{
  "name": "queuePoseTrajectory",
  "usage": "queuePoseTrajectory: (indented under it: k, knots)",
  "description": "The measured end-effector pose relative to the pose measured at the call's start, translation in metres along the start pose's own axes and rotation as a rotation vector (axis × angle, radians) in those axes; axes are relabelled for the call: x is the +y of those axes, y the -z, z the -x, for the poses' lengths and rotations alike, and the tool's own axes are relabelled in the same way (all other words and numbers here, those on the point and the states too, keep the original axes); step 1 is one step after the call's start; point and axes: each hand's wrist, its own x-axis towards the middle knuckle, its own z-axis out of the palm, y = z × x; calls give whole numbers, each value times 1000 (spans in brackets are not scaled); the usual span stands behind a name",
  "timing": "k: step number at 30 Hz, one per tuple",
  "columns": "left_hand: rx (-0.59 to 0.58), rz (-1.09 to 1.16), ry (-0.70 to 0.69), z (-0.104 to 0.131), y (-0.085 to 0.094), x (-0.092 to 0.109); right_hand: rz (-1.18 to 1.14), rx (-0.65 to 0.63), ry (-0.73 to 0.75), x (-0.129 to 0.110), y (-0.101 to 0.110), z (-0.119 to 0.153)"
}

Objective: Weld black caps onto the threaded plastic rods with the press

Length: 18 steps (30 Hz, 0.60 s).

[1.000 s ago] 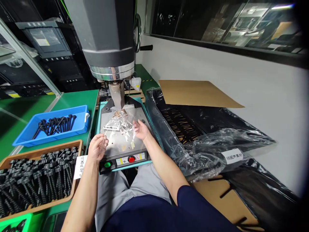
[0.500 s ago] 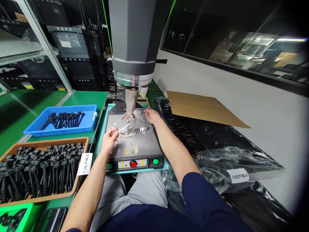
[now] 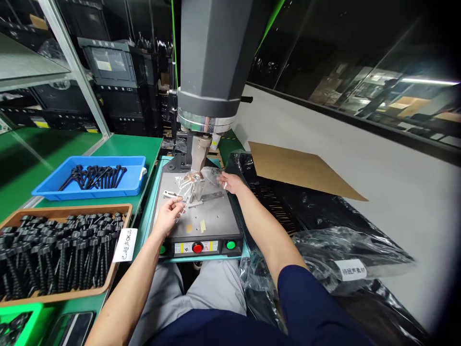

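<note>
A thin sheet of clear plastic film (image 3: 184,186) stretches across the small metal fixture (image 3: 197,192) on the machine's grey base plate (image 3: 182,226). Its near left edge is pinched in the closed fingers of my left hand (image 3: 169,216), just left of the fixture. On the far right side, my right hand (image 3: 230,183) is closed with its fingertips on the film too. The metal horn (image 3: 199,153) of the press comes down close above the fixture, and creased film lies around its tip. Where the film ends is hard to see.
To the left are a blue tray (image 3: 46,185) and a brown tray (image 3: 72,293), both with black ribbed parts. A phone-like dark slab (image 3: 74,329) lies near a green bin (image 3: 34,317). Red (image 3: 198,247) and green buttons line the base. Cardboard (image 3: 298,168) and plastic bags lie right.
My left hand has moved slightly down and toward the fixture, and the film now shows more creases around the horn. My right hand has shifted a little nearer to me. The view has turned slightly.
</note>
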Motion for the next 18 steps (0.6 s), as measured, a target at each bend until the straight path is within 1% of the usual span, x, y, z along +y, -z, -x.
queuePoseTrajectory:
  k: [3,5,6,8,10,11,12,13,15,17,18]
  knots:
    - [2,13,48,7,1,-2,65,77,-12,-4,16,5]
    - [42,6,78,10,4,-4,78,150,14,-9,30,10]
    - [84,-4,93,12,6,-6,62,194,53,-10,37,14]
    - [200,-38,116,19,10,-12,-28,288,187,-7,48,27]
    - [323,-78,123,31,13,-22,-165,359,355,8,52,48]
    - [365,-99,112,41,15,-28,-220,361,414,19,51,61]
    - [391,-124,91,52,16,-35,-249,344,441,31,48,76]
    - [400,-151,64,65,17,-40,-246,292,445,44,44,92]
    - [367,-206,13,94,19,-50,-170,156,380,65,37,127]
    - [304,-248,-1,124,24,-55,-68,44,338,75,37,161]
    - [276,-270,10,138,29,-55,-9,4,345,75,41,175]
